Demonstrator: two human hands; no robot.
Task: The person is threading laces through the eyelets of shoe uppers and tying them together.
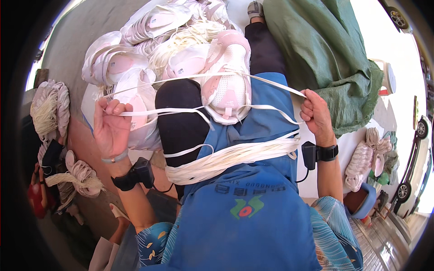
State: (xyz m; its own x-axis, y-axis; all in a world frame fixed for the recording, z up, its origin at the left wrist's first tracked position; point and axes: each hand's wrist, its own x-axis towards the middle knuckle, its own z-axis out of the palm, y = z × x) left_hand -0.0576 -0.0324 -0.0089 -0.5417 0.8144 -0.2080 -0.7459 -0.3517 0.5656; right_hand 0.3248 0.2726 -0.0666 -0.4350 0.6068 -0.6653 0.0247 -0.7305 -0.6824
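Observation:
A pink and white shoe upper (229, 100) lies over my lap, its mesh facing up. Across it stretches a flat white shoelace (271, 82), pulled taut between my two raised hands. My left hand (111, 128) pinches the lace at the left, and a second strand runs back from its fingers toward the upper. At the right, my right hand (316, 113) is closed on the other end of the lace; a loose strand from the upper curves beneath it. A thick bundle of white laces (235, 156) rests across my thighs on the blue apron (244, 189).
Stacks of pink and white uppers (156, 22) with loose cream laces (190, 38) lie ahead and to the left. A green cloth (316, 54) spreads at the far right. More tied bundles of uppers (49, 106) stand at both sides. Another person (38, 189) sits at the left.

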